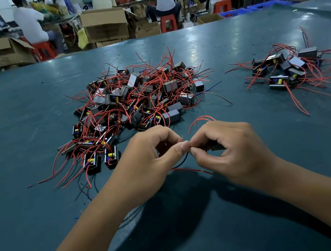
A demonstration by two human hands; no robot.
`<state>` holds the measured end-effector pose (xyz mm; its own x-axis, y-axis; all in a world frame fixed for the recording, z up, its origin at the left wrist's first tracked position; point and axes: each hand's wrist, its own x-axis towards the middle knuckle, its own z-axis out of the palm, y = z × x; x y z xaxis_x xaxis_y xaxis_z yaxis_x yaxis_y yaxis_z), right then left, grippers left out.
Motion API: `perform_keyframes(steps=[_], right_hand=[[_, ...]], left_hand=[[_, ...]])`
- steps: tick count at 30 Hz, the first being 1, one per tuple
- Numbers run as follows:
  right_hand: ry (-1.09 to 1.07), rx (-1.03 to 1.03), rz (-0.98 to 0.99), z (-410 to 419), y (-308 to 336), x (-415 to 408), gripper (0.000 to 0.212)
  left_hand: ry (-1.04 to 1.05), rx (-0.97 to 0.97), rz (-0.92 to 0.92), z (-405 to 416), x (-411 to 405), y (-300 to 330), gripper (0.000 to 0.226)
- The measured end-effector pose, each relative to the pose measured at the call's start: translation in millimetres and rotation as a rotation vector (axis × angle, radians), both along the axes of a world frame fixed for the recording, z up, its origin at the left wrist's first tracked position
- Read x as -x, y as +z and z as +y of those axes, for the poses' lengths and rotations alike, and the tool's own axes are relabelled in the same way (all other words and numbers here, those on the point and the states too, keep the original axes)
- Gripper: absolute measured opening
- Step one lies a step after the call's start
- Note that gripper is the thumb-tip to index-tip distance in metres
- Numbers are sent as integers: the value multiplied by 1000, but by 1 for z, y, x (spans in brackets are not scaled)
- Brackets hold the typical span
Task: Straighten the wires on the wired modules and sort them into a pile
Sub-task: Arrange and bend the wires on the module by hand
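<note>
Head view only. Bench is a dark teal sheet, smooth, slightly glossy with light glare, scuffed and dotted with small debris.

Left hand and right hand meet at centre, just above the bench. Fingers of both are curled; left thumb and right fingertips pinch thin wire where the hands touch. The held module is a small dark block, mostly hidden inside the right hand; only an edge shows, so its shape can't be read fully. A red wire loops up from behind the right knuckles, a black wire curves down between the hands, and another red lead lies on the bench below them.

Big pile sits just beyond the hands: small black boxy modules, some open-faced with yellow and blue parts inside, tangled in thin red and black leads, bent and kinked. Smaller pile sits well apart at right, same parts, leads fanning out; its right side is cut off by the frame edge.

Background is blurred: cardboard boxes, red stools, seated people, detail not readable.
</note>
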<state>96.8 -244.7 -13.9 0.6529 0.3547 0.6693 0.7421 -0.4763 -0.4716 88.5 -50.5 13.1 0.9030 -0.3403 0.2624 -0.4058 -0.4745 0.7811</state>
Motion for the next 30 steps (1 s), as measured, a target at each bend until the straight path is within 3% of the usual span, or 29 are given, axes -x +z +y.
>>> perform_keyframes(steps=[5,8,10,14,17,30], right_hand=[[2,104,-75,1,1,1,4],[17,150,-112,0,1,0,4],[13,145,-107,0,0,0,4],[1,88,-49,-1,-1,0,3],[22,32,4,-1,-1,0,3],[164,-64,166,-3,2,1,7]], left_hand=[[107,286,459,-3,-2,-4,29],[91,387,606,-5,-3,-7,24],[76,375,560,-5,-3,-9,21],[34,157,149,1,-5,-8,10],[-54,112,33,8,-7,-6,12],[-225,115,146,19,-12,-3,20]])
